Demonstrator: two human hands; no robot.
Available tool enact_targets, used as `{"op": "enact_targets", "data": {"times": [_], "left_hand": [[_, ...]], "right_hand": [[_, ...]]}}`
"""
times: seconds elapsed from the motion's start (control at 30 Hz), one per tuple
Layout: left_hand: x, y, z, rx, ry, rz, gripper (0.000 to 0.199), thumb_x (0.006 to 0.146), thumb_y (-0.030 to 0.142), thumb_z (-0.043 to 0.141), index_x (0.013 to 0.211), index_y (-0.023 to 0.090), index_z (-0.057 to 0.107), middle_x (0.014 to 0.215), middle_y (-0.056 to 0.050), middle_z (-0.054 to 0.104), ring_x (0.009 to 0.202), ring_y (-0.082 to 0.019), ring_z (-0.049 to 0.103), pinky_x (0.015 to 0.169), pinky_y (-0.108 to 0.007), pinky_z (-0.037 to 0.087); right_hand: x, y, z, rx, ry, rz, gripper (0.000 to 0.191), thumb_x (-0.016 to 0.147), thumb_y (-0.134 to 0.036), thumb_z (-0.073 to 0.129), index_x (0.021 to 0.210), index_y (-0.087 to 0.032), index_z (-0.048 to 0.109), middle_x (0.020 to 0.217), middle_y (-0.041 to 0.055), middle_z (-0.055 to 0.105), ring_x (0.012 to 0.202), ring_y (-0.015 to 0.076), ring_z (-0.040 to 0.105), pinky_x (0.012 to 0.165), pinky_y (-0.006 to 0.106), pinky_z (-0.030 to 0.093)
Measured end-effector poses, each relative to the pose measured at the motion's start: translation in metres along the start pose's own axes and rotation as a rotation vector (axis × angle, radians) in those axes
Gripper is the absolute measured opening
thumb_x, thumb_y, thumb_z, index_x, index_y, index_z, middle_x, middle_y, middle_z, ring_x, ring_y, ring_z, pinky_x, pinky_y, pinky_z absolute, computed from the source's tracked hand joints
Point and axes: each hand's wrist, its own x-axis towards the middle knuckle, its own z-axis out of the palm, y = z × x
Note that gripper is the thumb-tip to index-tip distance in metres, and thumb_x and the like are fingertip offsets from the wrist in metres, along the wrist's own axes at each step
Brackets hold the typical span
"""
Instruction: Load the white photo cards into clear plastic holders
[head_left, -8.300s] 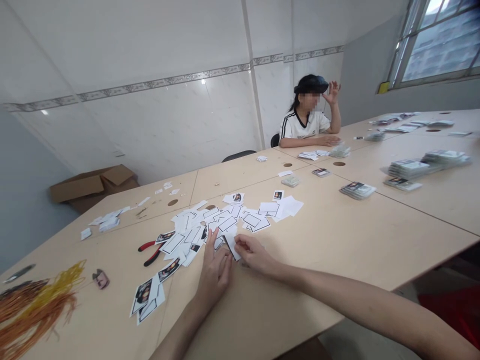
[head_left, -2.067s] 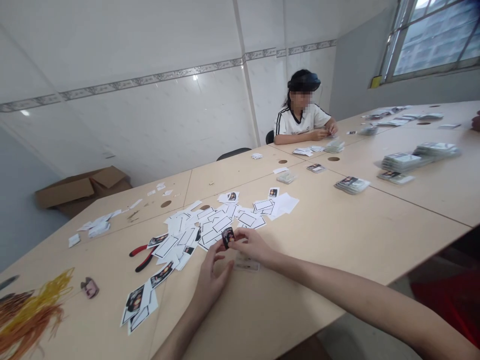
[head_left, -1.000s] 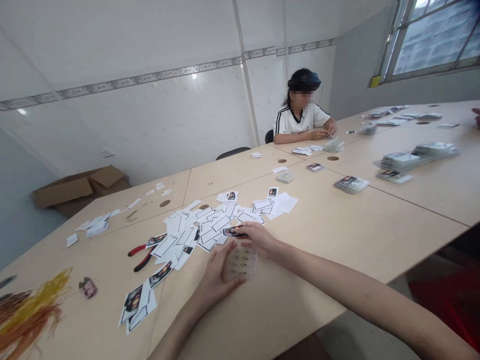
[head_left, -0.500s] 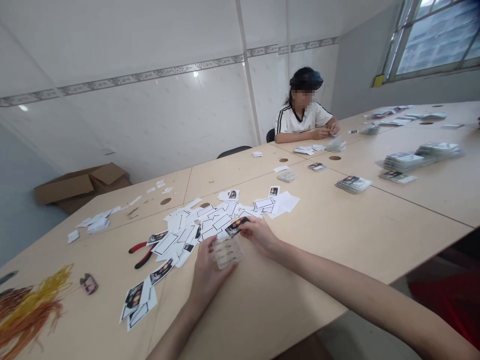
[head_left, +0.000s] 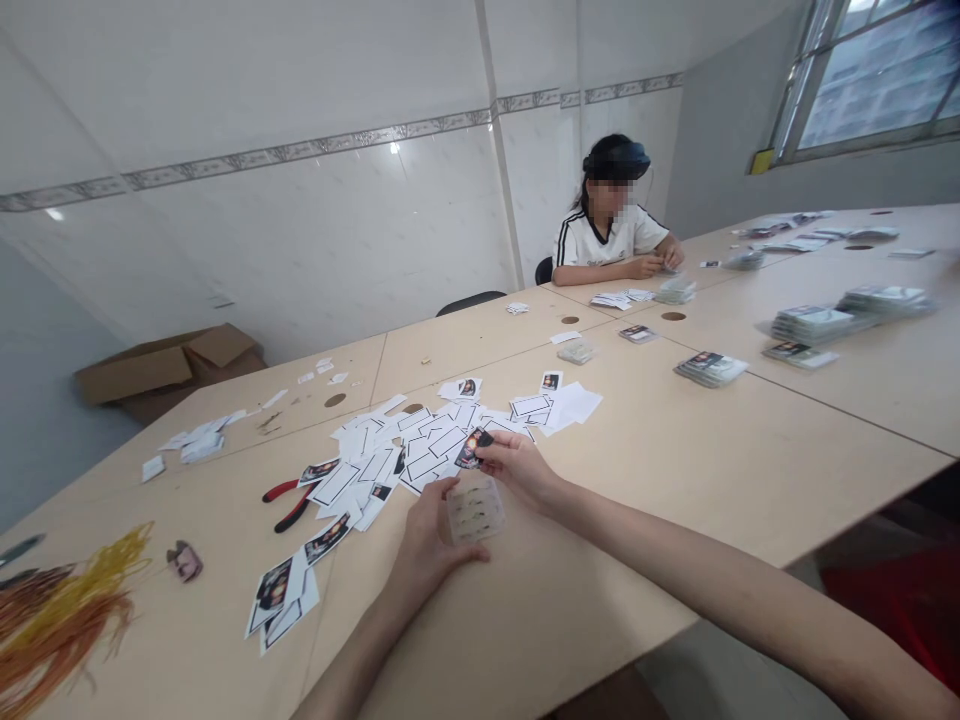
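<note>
My right hand (head_left: 517, 470) pinches a small dark photo card (head_left: 474, 449) between thumb and fingers, above the edge of the paper pile. My left hand (head_left: 431, 537) grips the side of a small transparent plastic case (head_left: 475, 508), which appears to hold pale contents and sits low over the tabletop. The case is just below the card and apart from it. Beside them spreads a loose pile of white paper cut-outs with black borders (head_left: 375, 470), some bearing dark photos.
Red-handled pliers (head_left: 285, 505) and yellow and orange cord bundles (head_left: 67, 620) lie at left on the pale wooden table (head_left: 600, 520). Stacks of cards (head_left: 814, 323) stand at right. A co-worker (head_left: 611, 235) sits across the far end, working with both hands.
The plastic case has shifted slightly right and now sits beside my left palm. The photo card has stayed in my right hand, with only small movement.
</note>
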Motion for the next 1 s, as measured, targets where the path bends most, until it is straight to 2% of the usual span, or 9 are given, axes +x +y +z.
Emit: {"op": "enact_targets", "data": {"times": [0.07,0.27,0.4,0.53,0.67,0.8,0.9,1.0], "left_hand": [[0.000,-0.002,0.001,-0.028,-0.028,-0.006,0.074,0.047,0.043,0.071,0.110,0.021,0.038,0.111,-0.008,0.048,0.103,-0.027,0.046,0.085,-0.044,0.038],[0.000,-0.005,0.004,-0.046,-0.056,0.049,0.072,0.047,0.040,0.072,0.110,0.022,0.042,0.113,-0.008,0.048,0.106,-0.028,0.044,0.090,-0.047,0.033],[0.001,-0.005,-0.003,-0.081,-0.139,0.094,0.072,0.050,0.039,0.071,0.115,0.024,0.041,0.118,-0.009,0.045,0.111,-0.027,0.041,0.094,-0.046,0.031],[0.001,-0.001,-0.012,-0.187,-0.199,0.070,0.064,0.057,0.035,0.068,0.114,0.024,0.042,0.119,-0.008,0.046,0.113,-0.025,0.041,0.097,-0.043,0.030],[0.001,0.003,-0.011,-0.138,-0.056,0.032,0.060,0.055,0.032,0.068,0.108,0.022,0.043,0.111,-0.007,0.051,0.105,-0.025,0.047,0.090,-0.042,0.037],[0.003,0.005,-0.009,-0.002,0.143,0.096,0.051,0.057,0.027,0.065,0.102,0.022,0.042,0.102,-0.004,0.051,0.098,-0.023,0.049,0.084,-0.041,0.040],[0.004,0.004,-0.009,0.002,0.191,0.144,0.050,0.057,0.023,0.064,0.102,0.023,0.043,0.102,-0.004,0.050,0.098,-0.024,0.048,0.084,-0.042,0.039],[0.003,0.003,-0.008,-0.115,0.240,0.170,0.052,0.054,0.020,0.066,0.103,0.025,0.048,0.104,-0.005,0.052,0.101,-0.026,0.047,0.087,-0.043,0.036]], "right_hand": [[0.000,-0.001,0.001,0.005,0.026,-0.003,0.016,0.058,-0.022,0.065,0.069,-0.015,0.057,0.072,0.0014,0.058,0.068,0.0103,0.050,0.067,0.024,0.037],[0.005,-0.002,-0.006,0.002,0.085,0.027,0.045,0.054,-0.022,0.069,0.096,-0.016,0.055,0.069,-0.0002,0.059,0.064,0.0103,0.052,0.064,0.025,0.038],[0.005,-0.001,-0.008,0.022,0.051,0.030,0.046,0.055,-0.021,0.069,0.099,-0.017,0.055,0.068,-0.0013,0.060,0.065,0.0099,0.053,0.066,0.024,0.038],[0.003,0.001,-0.006,0.043,0.025,0.046,0.043,0.055,-0.020,0.069,0.096,-0.018,0.056,0.071,-0.0016,0.060,0.066,0.0095,0.054,0.066,0.024,0.038],[0.001,0.001,-0.003,0.041,0.010,0.071,0.031,0.054,-0.022,0.070,0.082,-0.017,0.059,0.071,-0.0016,0.058,0.065,0.0088,0.052,0.065,0.024,0.038],[0.000,-0.003,0.000,0.069,-0.005,0.041,0.023,0.055,-0.024,0.070,0.074,-0.015,0.059,0.067,-0.0011,0.056,0.063,0.0081,0.049,0.062,0.023,0.037],[0.001,-0.003,0.000,0.084,-0.029,0.024,0.019,0.058,-0.024,0.068,0.070,-0.014,0.058,0.065,-0.0014,0.054,0.061,0.0077,0.047,0.060,0.022,0.035],[0.003,0.001,-0.003,0.087,-0.044,0.031,0.017,0.059,-0.024,0.067,0.067,-0.014,0.056,0.063,-0.0019,0.053,0.060,0.0077,0.046,0.059,0.022,0.034]]}}
